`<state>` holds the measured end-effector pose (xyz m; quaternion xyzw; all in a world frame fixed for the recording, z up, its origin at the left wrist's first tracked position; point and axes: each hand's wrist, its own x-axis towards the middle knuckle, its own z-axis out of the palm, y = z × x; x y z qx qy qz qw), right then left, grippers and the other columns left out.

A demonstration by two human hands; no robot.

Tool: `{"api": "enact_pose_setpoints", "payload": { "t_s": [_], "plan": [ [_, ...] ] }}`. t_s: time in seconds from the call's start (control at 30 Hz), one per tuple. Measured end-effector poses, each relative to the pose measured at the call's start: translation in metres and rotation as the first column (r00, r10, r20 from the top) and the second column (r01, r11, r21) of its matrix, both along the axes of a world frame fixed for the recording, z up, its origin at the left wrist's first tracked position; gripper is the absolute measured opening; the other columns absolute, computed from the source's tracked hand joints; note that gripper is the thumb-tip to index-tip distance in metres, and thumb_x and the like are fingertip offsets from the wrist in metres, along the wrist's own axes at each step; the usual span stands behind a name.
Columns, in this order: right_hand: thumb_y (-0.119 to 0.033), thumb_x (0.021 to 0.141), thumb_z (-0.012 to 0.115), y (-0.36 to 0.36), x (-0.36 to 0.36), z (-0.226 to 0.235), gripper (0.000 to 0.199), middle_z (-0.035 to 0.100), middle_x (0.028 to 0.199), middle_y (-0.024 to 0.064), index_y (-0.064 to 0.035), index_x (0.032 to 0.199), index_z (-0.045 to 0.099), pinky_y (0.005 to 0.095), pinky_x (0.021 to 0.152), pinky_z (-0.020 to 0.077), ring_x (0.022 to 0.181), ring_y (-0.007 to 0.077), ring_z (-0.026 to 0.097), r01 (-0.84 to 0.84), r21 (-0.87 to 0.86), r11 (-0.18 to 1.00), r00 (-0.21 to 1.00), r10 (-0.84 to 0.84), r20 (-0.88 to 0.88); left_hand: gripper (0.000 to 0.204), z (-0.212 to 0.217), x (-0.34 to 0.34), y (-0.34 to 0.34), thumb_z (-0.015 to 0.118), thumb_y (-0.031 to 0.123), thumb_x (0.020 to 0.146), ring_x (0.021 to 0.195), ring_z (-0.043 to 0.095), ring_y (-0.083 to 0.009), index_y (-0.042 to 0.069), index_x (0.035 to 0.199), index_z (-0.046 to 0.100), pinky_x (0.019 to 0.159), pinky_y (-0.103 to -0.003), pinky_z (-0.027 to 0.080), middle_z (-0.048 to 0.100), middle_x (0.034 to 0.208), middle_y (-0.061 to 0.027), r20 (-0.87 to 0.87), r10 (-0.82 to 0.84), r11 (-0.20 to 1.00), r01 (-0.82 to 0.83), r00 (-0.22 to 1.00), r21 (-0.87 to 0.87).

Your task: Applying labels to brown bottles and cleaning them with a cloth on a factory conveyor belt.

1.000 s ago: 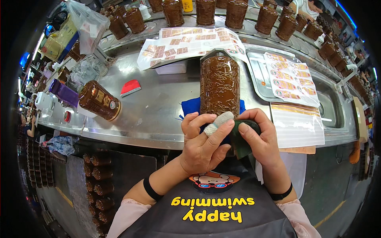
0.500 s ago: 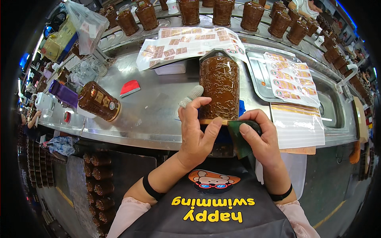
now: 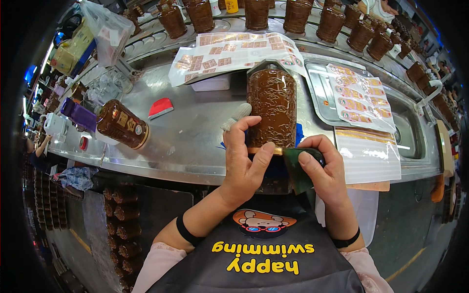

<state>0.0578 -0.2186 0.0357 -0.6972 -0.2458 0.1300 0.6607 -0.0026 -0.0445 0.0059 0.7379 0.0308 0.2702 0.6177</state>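
A large brown embossed glass bottle (image 3: 271,110) lies on its side at the front of the steel table, its gold-banded end toward me. My left hand (image 3: 242,171) grips that end, thumb on the gold band and a finger along the left side. White knitted covering (image 3: 237,117) shows on its farther fingers. Between the thumb and fingers of my right hand (image 3: 326,178) is a dark green, glossy scraper-like piece (image 3: 297,171), its edge against the right part of the gold band. Something blue peeks out beneath the bottle.
Label sheets (image 3: 234,44) lie behind the bottle; more labels (image 3: 359,97) rest on a steel tray (image 3: 317,93) at right, before a sink (image 3: 410,132). Left are a red scraper (image 3: 160,108) and another brown bottle (image 3: 122,124). Brown bottles (image 3: 256,14) line the conveyor at the back.
The conveyor bottles have shifted right, and a yellow container now shows among them. My hands, the bottle and the green piece have barely moved.
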Motion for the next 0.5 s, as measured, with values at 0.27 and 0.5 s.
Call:
{"api": "enact_pose_setpoints", "payload": {
  "t_s": [0.27, 0.5],
  "plan": [
    [-0.014, 0.091, 0.064, -0.0028, 0.0005, -0.0012, 0.019, 0.061, 0.086, 0.0031, -0.0001, 0.103, 0.057, 0.0227, 0.069, 0.0457, 0.078, 0.0073, 0.054, -0.001, 0.027, 1.000, 1.000, 0.001, -0.031, 0.048, -0.0042, 0.0017, 0.0015, 0.063, 0.016, 0.089, 0.106, 0.040, -0.0252, 0.001, 0.130, 0.042, 0.098, -0.037, 0.031, 0.047, 0.118, -0.0134, 0.038, -0.015, 1.000, 0.016, 0.999, -0.021],
    [-0.014, 0.091, 0.063, -0.0037, 0.0003, -0.0009, 0.019, 0.060, 0.086, 0.0031, 0.0001, 0.102, 0.058, 0.0229, 0.069, 0.0459, 0.078, 0.0075, 0.054, -0.006, 0.021, 1.000, 0.999, 0.007, -0.039, 0.051, -0.0012, 0.0010, 0.0010, 0.065, 0.016, 0.087, 0.105, 0.040, -0.0252, 0.001, 0.130, 0.042, 0.098, -0.037, 0.030, 0.047, 0.119, -0.0134, 0.006, 0.005, 0.996, -0.006, 1.000, 0.084]
  ]
}}
